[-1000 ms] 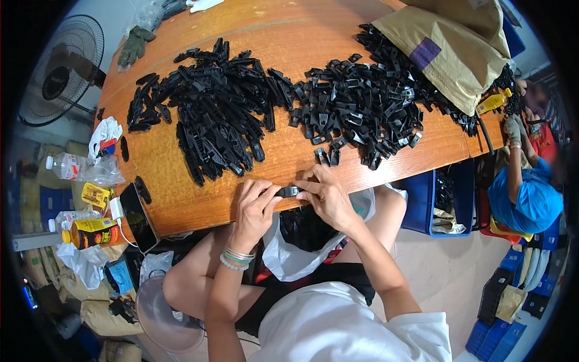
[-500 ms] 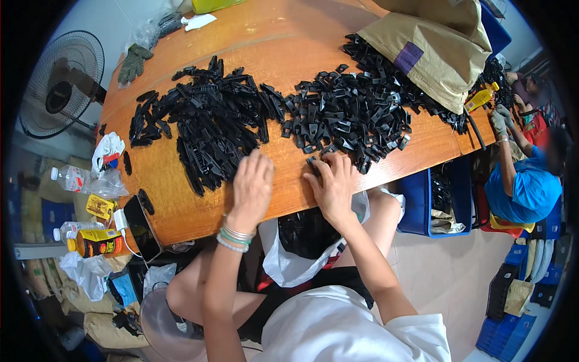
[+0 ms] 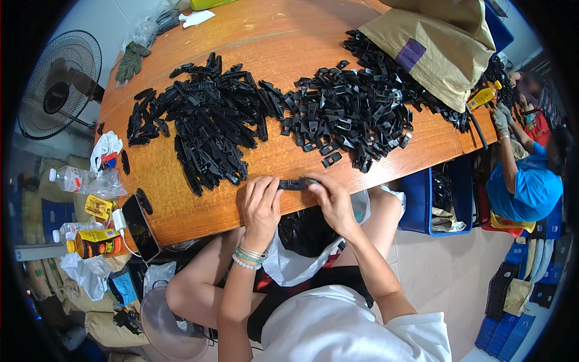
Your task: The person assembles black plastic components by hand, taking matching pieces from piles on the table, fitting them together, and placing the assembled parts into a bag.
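Black strip (image 3: pixel 292 184), long axis left-to-right, ends clamped by fingers of left hand (image 3: pixel 262 208) and right hand (image 3: pixel 333 202), near side of worktop (image 3: pixel 188 212).

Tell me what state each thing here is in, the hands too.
Left hand: closed on the black part's left end
Right hand: closed on its right end
Long black pieces: loose, heaped
Small black pieces: loose, heaped
Brown sack: lying over some of these
White bag: open
Blue bin: open, holding dark pieces
Clear bottles: capped
Brown bottle: capped
Fan: upright; cannot tell if spinning
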Demonstrator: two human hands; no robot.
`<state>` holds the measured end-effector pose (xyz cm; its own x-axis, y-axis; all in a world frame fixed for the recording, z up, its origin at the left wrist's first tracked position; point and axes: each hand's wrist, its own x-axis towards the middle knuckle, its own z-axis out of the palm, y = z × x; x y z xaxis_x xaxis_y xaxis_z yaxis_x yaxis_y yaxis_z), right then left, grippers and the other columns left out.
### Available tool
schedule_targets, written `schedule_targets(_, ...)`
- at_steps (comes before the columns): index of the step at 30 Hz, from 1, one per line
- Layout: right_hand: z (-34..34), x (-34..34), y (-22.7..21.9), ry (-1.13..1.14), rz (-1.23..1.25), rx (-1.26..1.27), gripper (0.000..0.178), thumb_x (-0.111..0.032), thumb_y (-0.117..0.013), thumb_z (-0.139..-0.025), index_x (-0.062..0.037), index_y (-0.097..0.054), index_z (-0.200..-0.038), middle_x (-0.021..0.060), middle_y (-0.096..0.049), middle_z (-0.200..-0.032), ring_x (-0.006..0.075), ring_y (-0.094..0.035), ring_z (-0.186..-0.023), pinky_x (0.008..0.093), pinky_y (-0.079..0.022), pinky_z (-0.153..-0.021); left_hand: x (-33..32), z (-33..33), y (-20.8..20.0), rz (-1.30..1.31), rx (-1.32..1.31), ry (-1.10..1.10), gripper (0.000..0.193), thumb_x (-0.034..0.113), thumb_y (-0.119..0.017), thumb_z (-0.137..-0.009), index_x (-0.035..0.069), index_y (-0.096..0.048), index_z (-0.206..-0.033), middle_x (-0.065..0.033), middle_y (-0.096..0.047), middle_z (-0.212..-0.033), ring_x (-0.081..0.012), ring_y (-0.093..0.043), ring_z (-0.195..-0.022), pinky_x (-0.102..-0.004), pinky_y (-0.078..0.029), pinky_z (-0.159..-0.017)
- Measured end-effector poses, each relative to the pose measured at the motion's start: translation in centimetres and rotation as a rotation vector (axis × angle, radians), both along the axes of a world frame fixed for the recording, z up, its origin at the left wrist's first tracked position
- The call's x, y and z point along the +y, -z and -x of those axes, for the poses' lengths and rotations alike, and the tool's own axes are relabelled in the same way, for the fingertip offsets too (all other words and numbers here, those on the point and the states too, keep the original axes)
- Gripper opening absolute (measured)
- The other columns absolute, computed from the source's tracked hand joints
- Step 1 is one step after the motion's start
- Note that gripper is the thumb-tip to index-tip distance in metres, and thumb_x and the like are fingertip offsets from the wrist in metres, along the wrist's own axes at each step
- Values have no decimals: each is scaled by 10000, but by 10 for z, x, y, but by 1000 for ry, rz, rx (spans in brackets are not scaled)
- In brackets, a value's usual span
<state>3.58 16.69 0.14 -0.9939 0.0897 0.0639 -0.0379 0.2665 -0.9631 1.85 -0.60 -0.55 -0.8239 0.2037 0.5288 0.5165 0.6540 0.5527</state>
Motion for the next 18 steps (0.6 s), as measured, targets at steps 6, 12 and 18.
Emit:
schedule_targets(6, 6, 6, -6, -126, -286, 40, 281, -63, -695, -801, 25, -670, -1067, 153, -601, -837, 316, -593, -790, 375, -470, -723, -7, 3, 6, -31, 15, 43, 237, -63, -657, -761, -54, -665, -997, -144, -621, -970, -317, -579, -944, -400, -479, -824)
schedule_targets(12, 16, -1, 2, -132, -457, 287, 273, -61, -734, -724, 3, -711, -988, 122, -580, -852, 311, -555, -807, 394, -460, -714, -6, 4, 0, -41, -18, 143, 224, -76, -646, -766, -43, -680, -985, -135, -629, -956, -302, -580, -920, -382, -481, -808)
schedule_targets(18, -11, 11, -8, -276, -331, 52, 292, 8, -699, -751, 0, -693, -1043, 133, -589, -932, 311, -575, -872, 374, -468, -779, -20, 30, -14, 25, -47, 144, 194, 4, -639, -820, -31, -670, -1008, -130, -624, -950, -279, -588, -901, -362, -504, -769)
